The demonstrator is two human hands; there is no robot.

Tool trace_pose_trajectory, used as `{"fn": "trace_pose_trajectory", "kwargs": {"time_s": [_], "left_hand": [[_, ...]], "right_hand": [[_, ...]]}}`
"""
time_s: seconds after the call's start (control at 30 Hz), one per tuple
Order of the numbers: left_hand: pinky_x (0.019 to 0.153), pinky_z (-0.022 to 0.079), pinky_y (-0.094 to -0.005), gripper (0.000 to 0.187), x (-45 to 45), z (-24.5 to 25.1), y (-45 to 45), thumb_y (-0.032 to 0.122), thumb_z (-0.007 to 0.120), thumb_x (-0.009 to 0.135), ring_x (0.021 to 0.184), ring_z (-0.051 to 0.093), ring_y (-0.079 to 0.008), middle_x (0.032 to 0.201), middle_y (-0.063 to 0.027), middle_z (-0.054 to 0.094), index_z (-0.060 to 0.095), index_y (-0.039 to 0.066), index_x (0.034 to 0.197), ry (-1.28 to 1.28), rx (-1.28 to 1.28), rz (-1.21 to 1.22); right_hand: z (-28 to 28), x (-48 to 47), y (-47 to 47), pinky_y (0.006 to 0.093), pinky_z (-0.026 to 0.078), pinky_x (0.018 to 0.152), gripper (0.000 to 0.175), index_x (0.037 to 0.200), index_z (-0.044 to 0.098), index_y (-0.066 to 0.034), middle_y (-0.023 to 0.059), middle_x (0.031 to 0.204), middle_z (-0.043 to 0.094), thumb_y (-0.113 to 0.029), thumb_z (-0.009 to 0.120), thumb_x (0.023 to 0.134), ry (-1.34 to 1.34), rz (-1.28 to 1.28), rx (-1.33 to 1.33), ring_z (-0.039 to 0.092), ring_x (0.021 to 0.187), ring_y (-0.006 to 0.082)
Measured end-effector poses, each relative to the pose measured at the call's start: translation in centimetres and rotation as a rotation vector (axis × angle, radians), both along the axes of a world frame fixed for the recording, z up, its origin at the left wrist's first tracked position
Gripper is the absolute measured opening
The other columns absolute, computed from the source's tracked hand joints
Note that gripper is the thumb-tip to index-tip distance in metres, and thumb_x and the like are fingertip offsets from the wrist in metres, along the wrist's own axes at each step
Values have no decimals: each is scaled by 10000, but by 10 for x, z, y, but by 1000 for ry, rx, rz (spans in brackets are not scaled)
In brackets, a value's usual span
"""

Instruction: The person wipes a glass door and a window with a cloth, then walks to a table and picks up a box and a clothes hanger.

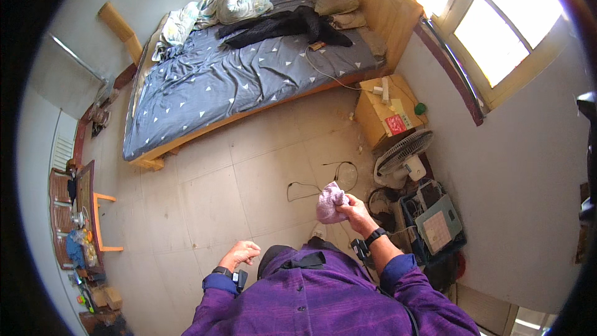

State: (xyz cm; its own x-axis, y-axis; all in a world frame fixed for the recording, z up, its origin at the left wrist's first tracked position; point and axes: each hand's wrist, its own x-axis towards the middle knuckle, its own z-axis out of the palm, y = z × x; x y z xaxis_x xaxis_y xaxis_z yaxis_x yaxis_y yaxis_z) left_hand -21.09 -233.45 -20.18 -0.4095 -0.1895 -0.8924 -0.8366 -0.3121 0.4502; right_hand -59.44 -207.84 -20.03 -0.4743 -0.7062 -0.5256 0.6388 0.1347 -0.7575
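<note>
A bunched pinkish-purple cloth (331,204) is gripped in my right hand (358,216), held out in front of my body above the tiled floor. My left hand (241,254) hangs near my waist with its fingers loosely curled, and nothing shows in it. Both wrists carry dark straps with small black devices. Beyond the cloth, a thin black cable (303,184) lies looped on the floor.
Ahead stands a bed (224,85) with a grey patterned sheet and dark clothing (289,25). To the right are a wooden nightstand (371,123), an electric fan (405,154) and a crate (459,241) holding a flat scale-like item (436,226). A cluttered wooden bench (60,196) lines the left wall.
</note>
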Motion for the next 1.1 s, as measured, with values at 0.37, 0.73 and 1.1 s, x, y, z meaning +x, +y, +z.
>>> {"fn": "trace_pose_trajectory", "kwargs": {"time_s": [0.37, 0.73, 1.1], "left_hand": [[517, 568, -303, 120, -154, -59, -81, 137, 741, 898, 587, 606, -117, 762, -12, 638, 727, 55, 985, 50, -80, -166], [512, 558, -303, 140, -297, -75, -260, 154, 720, 836, 594, 623, -121, 730, -27, 663, 738, 54, 933, 141, -232, -391], [563, 556, -336, 153, -359, -90, -309, 146, 701, 829, 577, 669, -172, 721, -83, 716, 743, 63, 950, 13, -376, -589]], "right_hand": [[-51, -48, 0, 321, 539, 863, 425, 1199, 650, 2, 57, 1071, 695, 47, 663, 777, -45, -297, 204, 669, 961, 189], [-48, -74, -67, 315, 534, 850, 435, 1176, 667, -2, 48, 1047, 696, 38, 656, 743, 4, -530, 348, 662, 926, 176], [-65, -111, -87, 313, 524, 889, 446, 1202, 673, 4, 55, 1059, 693, 41, 662, 758, 22, -739, 475, 657, 964, 182]]}}
